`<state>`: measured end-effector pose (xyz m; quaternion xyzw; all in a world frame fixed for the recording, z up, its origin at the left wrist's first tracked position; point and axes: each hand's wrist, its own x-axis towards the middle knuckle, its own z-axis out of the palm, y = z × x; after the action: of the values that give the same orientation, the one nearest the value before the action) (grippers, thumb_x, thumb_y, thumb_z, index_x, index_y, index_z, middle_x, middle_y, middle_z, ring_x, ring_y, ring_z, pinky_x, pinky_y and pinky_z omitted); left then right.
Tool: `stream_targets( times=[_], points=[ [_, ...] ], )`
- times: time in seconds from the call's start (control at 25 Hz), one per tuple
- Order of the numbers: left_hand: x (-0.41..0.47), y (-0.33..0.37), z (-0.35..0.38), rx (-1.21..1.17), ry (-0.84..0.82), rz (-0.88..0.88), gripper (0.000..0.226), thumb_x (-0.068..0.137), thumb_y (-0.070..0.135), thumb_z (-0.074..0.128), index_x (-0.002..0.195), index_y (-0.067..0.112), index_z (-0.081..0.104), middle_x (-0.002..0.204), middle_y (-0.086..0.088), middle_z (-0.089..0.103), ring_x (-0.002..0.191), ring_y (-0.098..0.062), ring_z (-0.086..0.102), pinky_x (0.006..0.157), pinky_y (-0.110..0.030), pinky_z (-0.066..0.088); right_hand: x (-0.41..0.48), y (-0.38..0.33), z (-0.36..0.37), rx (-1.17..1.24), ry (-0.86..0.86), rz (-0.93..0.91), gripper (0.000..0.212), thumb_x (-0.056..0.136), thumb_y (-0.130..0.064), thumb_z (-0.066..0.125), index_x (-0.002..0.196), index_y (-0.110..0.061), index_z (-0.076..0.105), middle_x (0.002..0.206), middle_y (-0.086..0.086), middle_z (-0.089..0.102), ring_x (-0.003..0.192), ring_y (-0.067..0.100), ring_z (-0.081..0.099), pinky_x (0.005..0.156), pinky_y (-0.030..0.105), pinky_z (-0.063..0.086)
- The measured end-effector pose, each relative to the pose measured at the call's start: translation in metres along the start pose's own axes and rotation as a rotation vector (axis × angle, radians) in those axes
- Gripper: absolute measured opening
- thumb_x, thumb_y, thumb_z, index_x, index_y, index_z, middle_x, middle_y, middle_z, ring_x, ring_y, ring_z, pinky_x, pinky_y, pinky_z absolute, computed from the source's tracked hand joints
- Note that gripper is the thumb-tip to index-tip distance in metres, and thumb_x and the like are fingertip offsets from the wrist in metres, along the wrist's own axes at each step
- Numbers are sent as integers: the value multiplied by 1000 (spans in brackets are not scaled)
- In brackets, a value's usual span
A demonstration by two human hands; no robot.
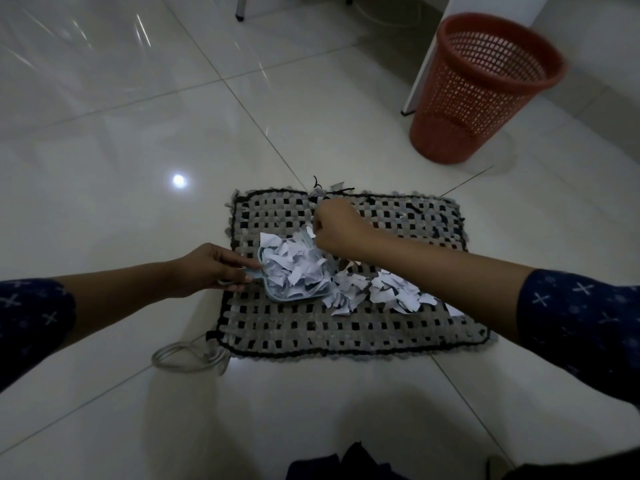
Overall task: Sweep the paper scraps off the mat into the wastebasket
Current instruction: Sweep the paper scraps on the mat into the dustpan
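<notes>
Head view: woven grey-and-black mat is laid on glossy tiled floor. Light-blue dustpan is rested on the mat's left half and is heaped with paper scraps. More scraps are spread on the mat just right of the pan, partly hidden under the right forearm. The pan's handle is pinched by the left hand, fingers curled round it. Right hand is held at the pan's far edge, fingers curled together; whether anything is gripped cannot be told. Red mesh wastebasket is stood upright, well apart at far right, beside a white panel. Grey cable is looped at the mat's near-left corner.
</notes>
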<state>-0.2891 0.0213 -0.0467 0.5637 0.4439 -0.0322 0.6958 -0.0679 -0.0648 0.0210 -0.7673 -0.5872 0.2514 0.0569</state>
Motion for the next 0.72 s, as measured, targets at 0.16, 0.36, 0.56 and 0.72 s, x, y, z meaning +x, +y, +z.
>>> stream_targets(
  times=[0.16, 0.36, 0.56, 0.72],
  points=[
    [4, 0, 1, 1, -9, -8, 27, 78, -6, 65, 92, 15, 75, 97, -14, 74, 85, -24, 68, 74, -29, 58, 13, 11, -20, 40, 62, 17, 20, 78, 7, 54, 89, 18, 67, 93, 34, 69, 87, 43, 67, 77, 53, 58],
    [3, 2, 5, -33, -23, -6, 28, 76, -9, 64, 88, 15, 76, 88, -7, 76, 78, -17, 71, 67, -23, 57, 1, 19, -23, -142, 42, 76, 43, 82, 10, 50, 48, -10, 32, 50, 4, 33, 43, 16, 32, 47, 28, 33],
    [2, 2, 12, -13, -40, 3, 28, 74, -8, 65, 94, 10, 74, 82, -8, 76, 64, -16, 68, 64, -22, 57, -11, -11, -2, -138, -20, -52, 30, 81, 9, 52, 54, -1, 52, 53, 11, 51, 47, 20, 48, 59, 40, 55],
    [1, 1, 13, -1, -19, 9, 27, 75, -9, 65, 94, 9, 72, 82, -7, 75, 66, -15, 70, 64, -22, 57, -4, 15, -33, -70, 56, 39, 19, 83, 4, 56, 95, 7, 70, 93, 16, 69, 83, 28, 67, 76, 33, 58]
  ],
)
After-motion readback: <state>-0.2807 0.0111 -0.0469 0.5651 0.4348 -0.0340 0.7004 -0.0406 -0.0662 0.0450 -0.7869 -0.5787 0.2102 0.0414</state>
